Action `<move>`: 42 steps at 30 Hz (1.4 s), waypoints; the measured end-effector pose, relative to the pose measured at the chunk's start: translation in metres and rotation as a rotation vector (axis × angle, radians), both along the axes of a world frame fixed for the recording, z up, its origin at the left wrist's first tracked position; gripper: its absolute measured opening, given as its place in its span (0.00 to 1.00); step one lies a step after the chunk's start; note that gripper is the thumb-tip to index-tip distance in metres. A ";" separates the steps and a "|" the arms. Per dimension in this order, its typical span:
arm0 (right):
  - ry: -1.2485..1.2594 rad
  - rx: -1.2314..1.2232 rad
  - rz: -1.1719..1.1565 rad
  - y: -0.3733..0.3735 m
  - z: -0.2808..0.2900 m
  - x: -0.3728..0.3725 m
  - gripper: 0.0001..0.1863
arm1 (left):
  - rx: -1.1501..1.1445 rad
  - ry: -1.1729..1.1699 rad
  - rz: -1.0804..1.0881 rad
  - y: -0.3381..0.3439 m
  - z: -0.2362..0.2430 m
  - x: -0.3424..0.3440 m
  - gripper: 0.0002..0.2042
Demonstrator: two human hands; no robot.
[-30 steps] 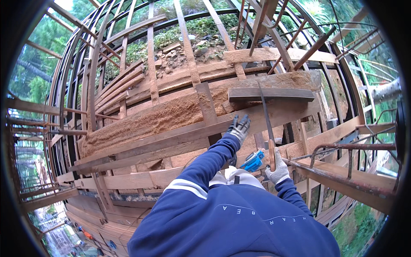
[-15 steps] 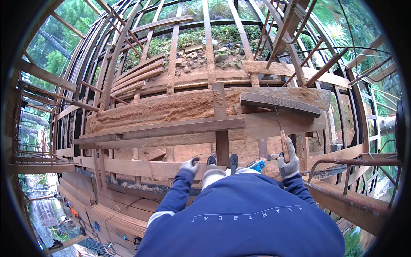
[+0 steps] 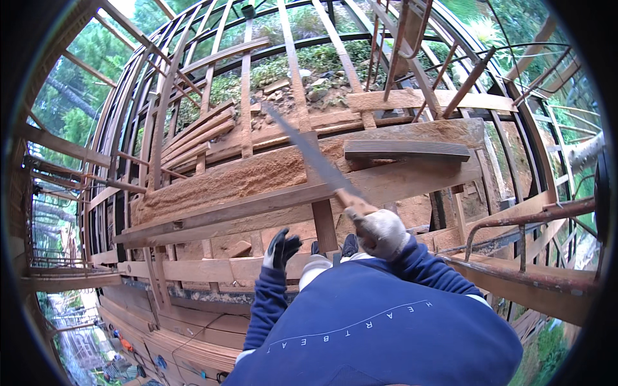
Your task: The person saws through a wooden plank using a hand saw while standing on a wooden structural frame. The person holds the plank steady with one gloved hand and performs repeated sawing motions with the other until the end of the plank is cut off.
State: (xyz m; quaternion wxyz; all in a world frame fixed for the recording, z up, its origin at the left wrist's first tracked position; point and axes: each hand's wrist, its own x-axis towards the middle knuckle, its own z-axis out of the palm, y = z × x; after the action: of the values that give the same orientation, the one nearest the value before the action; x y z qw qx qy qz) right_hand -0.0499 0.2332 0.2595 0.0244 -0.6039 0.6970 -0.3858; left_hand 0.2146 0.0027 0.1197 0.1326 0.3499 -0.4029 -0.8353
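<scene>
1 saw [image 3: 315, 162], ctr: R hand [image 3: 384, 235] grasps handle [image 3: 354, 202], prob. for control; blade [image 3: 296, 139] slants up-left. L hand [image 3: 282, 249], lower ctr: loose, nothing held, perh. for balance.

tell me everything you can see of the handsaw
The handsaw has a long, narrow, grey blade, metallic-looking and tapering toward its tip, and a light brown, wooden-looking handle. The gloved right hand grips the handle, covering part of it. The saw slants forward and to the left, its blade crossing the view of the dusty beam, seemingly without touching it. The blade is too blurred to make out teeth.
</scene>
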 end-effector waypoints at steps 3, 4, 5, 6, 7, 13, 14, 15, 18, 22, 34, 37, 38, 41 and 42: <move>0.056 -0.089 0.307 -0.047 -0.001 0.019 0.26 | 0.109 0.249 -0.096 -0.001 0.076 -0.055 0.31; 0.034 -0.133 0.393 -0.058 0.007 0.025 0.24 | 0.121 0.077 0.045 -0.003 0.072 -0.060 0.28; 0.043 -0.026 0.478 -0.059 -0.018 0.029 0.25 | -0.193 -0.263 0.039 -0.013 0.060 -0.058 0.23; 0.037 -0.053 0.506 -0.064 -0.013 0.028 0.25 | -0.168 -0.247 0.150 -0.010 0.057 -0.051 0.20; 0.030 -0.083 0.530 -0.067 -0.007 0.025 0.25 | -0.147 -0.232 0.256 -0.006 0.054 -0.043 0.17; 0.125 0.064 0.054 -0.034 -0.068 -0.086 0.34 | -0.134 -0.297 0.778 -0.011 -0.007 0.113 0.14; 0.218 0.216 -0.134 -0.027 -0.098 -0.124 0.35 | -0.131 -0.378 0.850 -0.011 -0.010 0.142 0.13; 0.122 0.490 -0.293 -0.022 -0.111 -0.159 0.38 | -0.098 -0.485 0.906 -0.009 -0.003 0.172 0.12; 0.228 0.949 -0.538 -0.015 -0.143 -0.233 0.47 | 0.004 -0.563 1.073 0.017 0.010 0.238 0.13; 0.174 1.254 -0.586 -0.018 -0.166 -0.287 0.50 | -0.077 -0.821 1.146 0.083 -0.009 0.359 0.18; 0.118 1.484 -0.529 -0.050 -0.196 -0.351 0.43 | 0.177 -1.586 0.557 0.246 0.027 0.362 0.20; 0.172 1.559 -0.401 -0.055 -0.195 -0.358 0.43 | 0.172 -1.607 0.507 0.241 0.033 0.352 0.22; 0.193 1.555 -0.401 -0.061 -0.184 -0.356 0.43 | 0.175 -1.610 0.497 0.239 0.031 0.350 0.22; 0.307 1.391 -0.423 -0.067 -0.173 -0.353 0.36 | 0.163 -1.636 0.452 0.238 0.032 0.353 0.24; 0.341 1.327 -0.432 -0.064 -0.183 -0.363 0.32 | 0.160 -1.639 0.433 0.237 0.031 0.350 0.24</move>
State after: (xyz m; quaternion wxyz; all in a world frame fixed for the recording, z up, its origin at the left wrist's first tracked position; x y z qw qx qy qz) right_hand -0.4125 0.1693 0.0770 0.2001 -0.3622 0.8827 0.2229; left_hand 0.5644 0.2400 0.1505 -0.0693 0.9217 -0.2357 -0.3003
